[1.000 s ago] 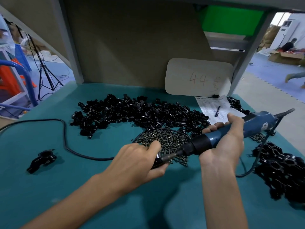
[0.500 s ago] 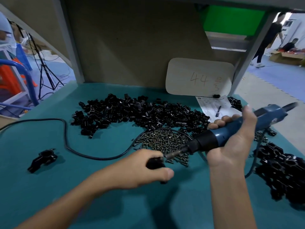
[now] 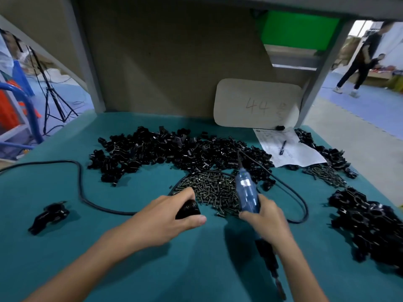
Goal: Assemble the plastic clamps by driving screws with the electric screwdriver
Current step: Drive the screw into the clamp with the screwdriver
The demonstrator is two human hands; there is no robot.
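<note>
Left hand is curled over one black clamp, thumb along its near side, holding it down on the teal surface at view centre. Right hand is wrapped round the screwdriver just at 3 o'clock of the left hand. The blue body points to 12, the dark nose and bit to 6, toward the wearer. The bit is off the clamp.

Screws lie in a pile at 12 o'clock of both hands, touching the screwdriver body. The parts heap spreads behind them, 10 to 1 o'clock. The cable loops in from the left edge at 9, passes behind the left hand and circles the screws. A lone clamp sits at 8 o'clock, well apart from the hand.

Stacked clamps crowd the right edge at 4 o'clock, with little room there. More screws lie at 2 o'clock near the same edge. Paper with pen lies at 1 o'clock. A card marked 44 leans on the back wall.

Bare surface: the near strip from 5 to 8 o'clock around both forearms, and the gap between lone clamp and left hand.
</note>
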